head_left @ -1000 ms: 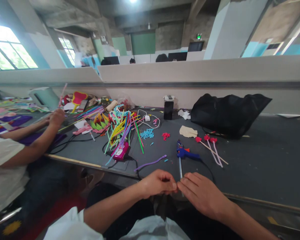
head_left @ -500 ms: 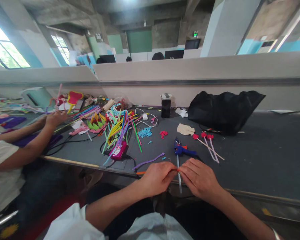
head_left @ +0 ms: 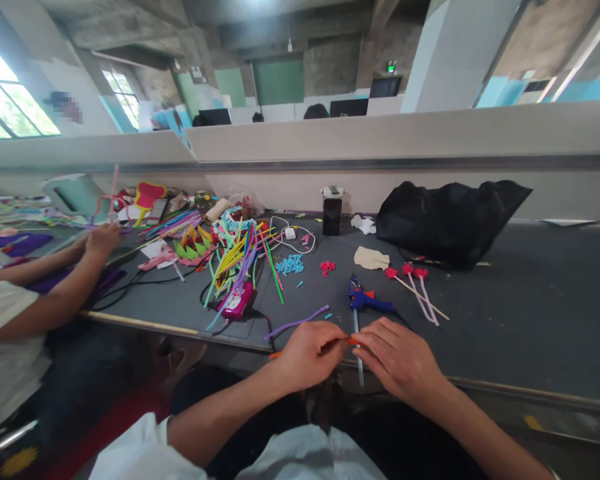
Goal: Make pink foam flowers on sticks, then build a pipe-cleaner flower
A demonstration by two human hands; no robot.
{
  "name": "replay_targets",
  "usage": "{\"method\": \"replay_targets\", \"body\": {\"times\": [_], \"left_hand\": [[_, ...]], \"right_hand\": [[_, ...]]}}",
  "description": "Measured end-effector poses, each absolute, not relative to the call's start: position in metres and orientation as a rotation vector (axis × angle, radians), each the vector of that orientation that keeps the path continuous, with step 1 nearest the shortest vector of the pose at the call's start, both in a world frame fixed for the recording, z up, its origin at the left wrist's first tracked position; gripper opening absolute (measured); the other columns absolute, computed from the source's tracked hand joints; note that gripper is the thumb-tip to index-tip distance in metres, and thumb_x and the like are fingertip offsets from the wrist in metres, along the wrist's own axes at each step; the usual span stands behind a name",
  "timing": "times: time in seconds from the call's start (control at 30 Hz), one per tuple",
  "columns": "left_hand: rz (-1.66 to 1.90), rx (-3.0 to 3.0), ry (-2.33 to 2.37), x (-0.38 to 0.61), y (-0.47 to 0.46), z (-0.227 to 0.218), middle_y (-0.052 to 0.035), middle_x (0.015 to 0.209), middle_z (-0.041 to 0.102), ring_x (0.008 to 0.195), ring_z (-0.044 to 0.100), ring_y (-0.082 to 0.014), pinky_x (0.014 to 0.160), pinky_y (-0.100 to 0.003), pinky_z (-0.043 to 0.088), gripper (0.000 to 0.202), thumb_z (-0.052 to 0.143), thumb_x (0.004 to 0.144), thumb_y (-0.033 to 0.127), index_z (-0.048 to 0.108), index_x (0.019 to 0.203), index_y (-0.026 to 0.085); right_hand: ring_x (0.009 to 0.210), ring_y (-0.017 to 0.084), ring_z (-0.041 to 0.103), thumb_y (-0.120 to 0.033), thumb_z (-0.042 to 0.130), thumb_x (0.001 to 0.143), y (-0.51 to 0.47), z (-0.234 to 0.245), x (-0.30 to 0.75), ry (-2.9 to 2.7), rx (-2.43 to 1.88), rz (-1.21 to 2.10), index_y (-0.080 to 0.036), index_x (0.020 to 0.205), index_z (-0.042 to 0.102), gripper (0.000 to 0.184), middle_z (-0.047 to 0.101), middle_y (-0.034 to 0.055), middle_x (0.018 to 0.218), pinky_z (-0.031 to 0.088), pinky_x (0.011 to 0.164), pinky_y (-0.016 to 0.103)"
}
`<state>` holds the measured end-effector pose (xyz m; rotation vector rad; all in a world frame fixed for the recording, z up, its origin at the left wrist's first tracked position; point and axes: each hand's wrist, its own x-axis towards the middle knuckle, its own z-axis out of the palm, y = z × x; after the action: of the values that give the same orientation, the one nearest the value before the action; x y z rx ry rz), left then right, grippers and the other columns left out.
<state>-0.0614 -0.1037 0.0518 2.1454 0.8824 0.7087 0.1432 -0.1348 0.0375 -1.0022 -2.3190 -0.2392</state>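
An orange pipe cleaner [head_left: 353, 341] runs between my two hands at the table's front edge; its other end shows left of my left wrist. My left hand [head_left: 314, 355] pinches it with thumb and fingertips. My right hand [head_left: 399, 353] has its fingers closed on the short orange end. Just beyond them lies a blue glue gun [head_left: 367, 301], its clear glue stick [head_left: 360, 370] passing behind the gap between my hands. A purple pipe cleaner [head_left: 296, 321] and a small blue piece [head_left: 329, 316] lie beyond my left hand.
Red flowers on stems [head_left: 420, 273] lie right of the glue gun, before a black bag [head_left: 445, 223]. Blue pieces [head_left: 290, 265], red pieces [head_left: 327, 268], a magenta box [head_left: 237, 301] and bundled pipe cleaners [head_left: 235, 257] lie leftward. A co-worker's hands [head_left: 103, 240] work at far left.
My hands have shifted slightly, and more orange shows at my right fingertips. The orange tail by my left wrist has drawn lower and shorter. The co-worker's hands moved a little left.
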Motion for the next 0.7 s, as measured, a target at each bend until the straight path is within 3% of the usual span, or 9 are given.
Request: {"method": "replay_targets", "body": {"times": [0.2, 0.43, 0.57, 0.7], "left_hand": [[0.597, 1.645, 0.956, -0.062, -0.106, 0.061, 0.0039, 0.059, 0.048, 0.054, 0.037, -0.0084, 0.05, -0.021, 0.027, 0.02, 0.057, 0.081, 0.027, 0.07, 0.078, 0.012], [0.558, 1.435, 0.829, -0.062, -0.105, 0.06, 0.0026, 0.062, 0.054, 0.057, 0.042, -0.0078, 0.054, -0.021, 0.031, 0.029, 0.068, 0.076, 0.039, 0.068, 0.075, 0.01], [0.617, 1.387, 0.765, -0.062, -0.105, 0.061, 0.0052, 0.056, 0.049, 0.048, 0.037, -0.0052, 0.047, -0.019, 0.025, 0.033, 0.067, 0.079, 0.044, 0.065, 0.078, 0.012], [0.619, 1.453, 0.768, -0.061, -0.106, 0.06, 0.0034, 0.059, 0.055, 0.042, 0.038, -0.0054, 0.042, -0.019, 0.027, 0.033, 0.054, 0.089, 0.045, 0.062, 0.088, 0.013]], "right_hand": [[0.079, 0.016, 0.062, -0.02, 0.048, 0.097, -0.138, 0.049, 0.148, -2.227, -1.02, -0.183, -0.016, 0.1, 0.068, 0.02, 0.071, 0.0062, 0.087, 0.05, 0.076, 0.03], [0.078, 0.016, 0.062, -0.017, 0.058, 0.092, -0.136, 0.055, 0.152, -2.153, -0.951, -0.065, -0.018, 0.097, 0.068, 0.012, 0.069, 0.0057, 0.086, 0.051, 0.073, 0.028], [0.08, 0.016, 0.063, -0.016, 0.059, 0.091, -0.137, 0.053, 0.152, -2.097, -0.985, 0.041, -0.019, 0.098, 0.067, 0.011, 0.068, 0.0053, 0.088, 0.051, 0.074, 0.027], [0.078, 0.015, 0.063, -0.015, 0.059, 0.09, -0.139, 0.049, 0.15, -2.079, -0.996, 0.112, -0.02, 0.098, 0.066, 0.011, 0.068, 0.0035, 0.085, 0.05, 0.072, 0.027]]}}
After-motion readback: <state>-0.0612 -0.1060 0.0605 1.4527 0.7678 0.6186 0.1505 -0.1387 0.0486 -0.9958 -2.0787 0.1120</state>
